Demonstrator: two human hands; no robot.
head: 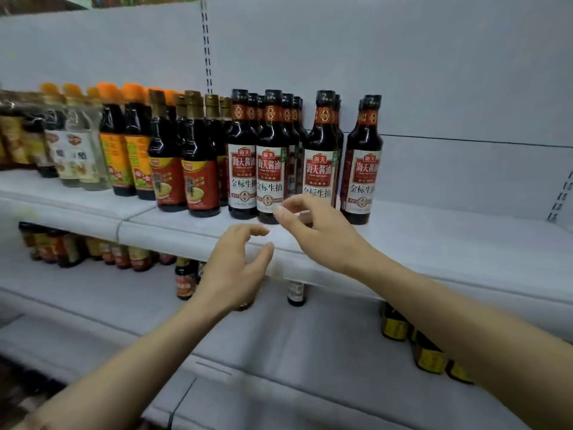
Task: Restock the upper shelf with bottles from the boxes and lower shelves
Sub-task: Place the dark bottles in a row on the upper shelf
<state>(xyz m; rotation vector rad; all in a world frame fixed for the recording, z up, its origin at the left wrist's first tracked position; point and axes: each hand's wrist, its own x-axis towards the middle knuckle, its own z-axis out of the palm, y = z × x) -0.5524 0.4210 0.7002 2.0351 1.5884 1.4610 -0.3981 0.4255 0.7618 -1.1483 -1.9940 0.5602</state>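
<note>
Both hands, left hand (238, 268) and right hand (313, 231), hover empty, fingers loosely apart, before heavy, breakable dark glass soy-sauce bottles (270, 162), likely best gripped mid-body.

Dark bottles (273, 156) — red-white labels; white shelf (434, 240)

One view only, from a wide-angle camera worn on the head; it faced forward and slightly down, straight onto the white shelving; the upper shelf (403, 231) sat near, about level with the frame's middle; the lower shelf (279, 346) filled the bottom half; both forearms entered from the bottom edge; straight lines bowed toward the frame's edges; no second view shared the scene.
</note>
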